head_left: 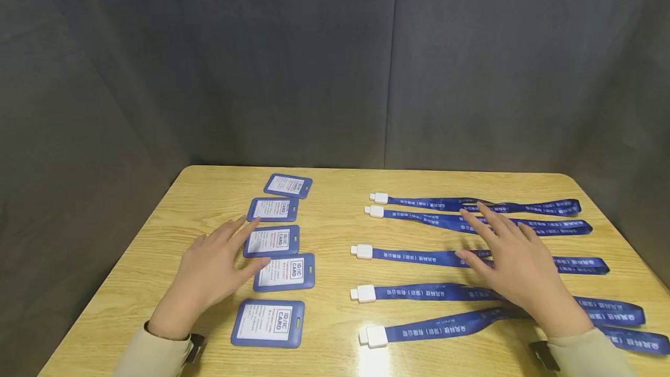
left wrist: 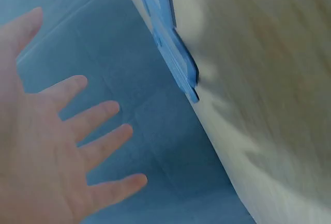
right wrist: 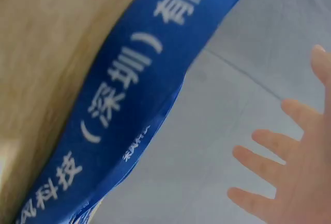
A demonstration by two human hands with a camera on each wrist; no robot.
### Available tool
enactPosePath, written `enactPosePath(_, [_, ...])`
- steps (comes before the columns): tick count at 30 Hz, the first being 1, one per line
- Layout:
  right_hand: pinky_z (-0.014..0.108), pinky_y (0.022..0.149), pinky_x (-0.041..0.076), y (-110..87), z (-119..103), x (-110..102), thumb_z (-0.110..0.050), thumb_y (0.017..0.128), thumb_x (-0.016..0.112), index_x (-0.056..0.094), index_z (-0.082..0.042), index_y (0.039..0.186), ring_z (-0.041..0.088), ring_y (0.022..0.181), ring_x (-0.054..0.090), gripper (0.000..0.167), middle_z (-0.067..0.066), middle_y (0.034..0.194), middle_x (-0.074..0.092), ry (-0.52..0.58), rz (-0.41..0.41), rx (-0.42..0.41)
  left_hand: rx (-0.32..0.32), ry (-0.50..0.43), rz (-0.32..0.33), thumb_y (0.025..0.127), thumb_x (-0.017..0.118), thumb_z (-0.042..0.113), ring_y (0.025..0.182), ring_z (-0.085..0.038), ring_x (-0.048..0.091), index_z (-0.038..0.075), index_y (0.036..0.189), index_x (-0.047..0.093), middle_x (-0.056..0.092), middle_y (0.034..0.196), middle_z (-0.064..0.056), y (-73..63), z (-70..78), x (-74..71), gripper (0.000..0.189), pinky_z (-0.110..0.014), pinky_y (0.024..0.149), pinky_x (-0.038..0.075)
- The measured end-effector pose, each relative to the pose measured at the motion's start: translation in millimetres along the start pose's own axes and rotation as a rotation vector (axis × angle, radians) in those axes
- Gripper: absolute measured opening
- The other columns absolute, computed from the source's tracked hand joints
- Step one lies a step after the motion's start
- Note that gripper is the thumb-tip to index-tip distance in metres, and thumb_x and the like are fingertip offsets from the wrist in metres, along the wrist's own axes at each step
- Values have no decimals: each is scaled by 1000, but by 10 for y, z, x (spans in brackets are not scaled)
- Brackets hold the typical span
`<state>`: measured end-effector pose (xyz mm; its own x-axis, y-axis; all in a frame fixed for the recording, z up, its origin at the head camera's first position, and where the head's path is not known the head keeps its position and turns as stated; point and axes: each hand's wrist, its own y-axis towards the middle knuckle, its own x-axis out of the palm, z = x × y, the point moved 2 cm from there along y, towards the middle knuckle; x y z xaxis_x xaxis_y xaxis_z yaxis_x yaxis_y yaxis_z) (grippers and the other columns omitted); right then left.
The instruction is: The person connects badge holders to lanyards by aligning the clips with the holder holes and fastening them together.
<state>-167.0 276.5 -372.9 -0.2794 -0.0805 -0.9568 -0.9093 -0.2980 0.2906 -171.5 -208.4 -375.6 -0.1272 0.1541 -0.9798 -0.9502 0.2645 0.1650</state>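
My left hand (head_left: 211, 266) is held over the left part of the table, its fingers spread and holding nothing. Beside its fingertips lie several blue ID card holders (head_left: 274, 272) in a column, white inserts facing up and slots toward the right. On the right, my right hand (head_left: 523, 263) hovers above several blue lanyards (head_left: 429, 257), fingers apart, nothing in its grasp. Each lanyard is laid out sideways with a white plastic clip (head_left: 365, 294) at its left end. In the right wrist view, one lanyard strap (right wrist: 129, 74) with white lettering runs past the spread right hand (right wrist: 295, 167).
The wooden table (head_left: 330, 231) shows bare wood between the card holders and the clips. A dark grey cloth (head_left: 293, 74) hangs behind the table's far edge and along both sides. Both wrists wear a dark band under light sleeves (head_left: 152, 354).
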Motion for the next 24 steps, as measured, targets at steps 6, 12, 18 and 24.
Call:
enactPosePath(6, [71, 99, 35, -70, -133, -3, -54, 91, 65, 41, -20, 152, 49, 123, 51, 74, 19, 149, 45, 11, -2, -76, 70, 10, 20, 90, 62, 58, 127, -37, 53, 18, 146, 50, 53, 144, -11, -107, 63, 14, 69, -62, 100, 42])
enactPosePath(12, [67, 98, 39, -123, -252, 26, -51, 90, 68, 51, -17, 145, 42, 121, 55, 67, 15, 138, 57, 42, 4, -118, 120, -7, 46, 87, 70, 52, 118, -33, 60, 19, 132, 64, 62, 133, -7, -170, 115, 41, 57, -57, 94, 48])
enactPosePath(18, [61, 92, 48, -157, -373, 57, -46, 85, 75, 65, -13, 130, 36, 113, 62, 57, 10, 126, 65, 76, 52, -202, 173, -27, 41, 83, 76, 49, 111, -30, 64, 18, 120, 71, 68, 121, -4, -212, 171, 80, 48, -51, 92, 51])
enactPosePath(24, [57, 90, 50, -195, -519, 97, -44, 84, 76, 68, -14, 126, 32, 106, 65, 52, 6, 118, 68, 109, 43, -267, 199, -52, -15, 81, 78, 48, 107, -29, 65, 20, 111, 73, 69, 115, -2, -264, 195, 129, 41, -50, 90, 52])
